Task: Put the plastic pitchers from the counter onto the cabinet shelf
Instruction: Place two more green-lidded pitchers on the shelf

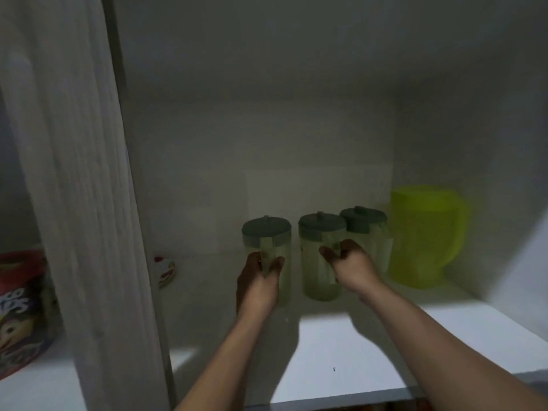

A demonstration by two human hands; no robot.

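Deep inside a dim white cabinet, a person's two bare hands grip pale plastic pitchers standing on the shelf (400, 351). Left hand (261, 280) has its fingers curled tight around the handle of the left pitcher (268, 256), thumb pressed against the handle's right side. Right hand (348, 264) closes on the handle of the middle pitcher (317, 271), fingers bent and pinching it from the right; how firmly they press cannot be told through the blur. Both pitchers stand upright, each capped with a grey-green lid, just beside one another toward the back of the shelf. A third pitcher (366, 232) with the same lid stands just behind and right of the middle one, partly hidden by the right hand. Near the shelf's back right corner stands a larger bright yellow-green pitcher (424, 235), close to the third. A small red-and-white object (164, 269) lies near the shelf's left edge, too blurred to identify. Left of the cabinet's upright divider (80, 203), a colourful cereal box (23, 310) stands in the neighbouring compartment.
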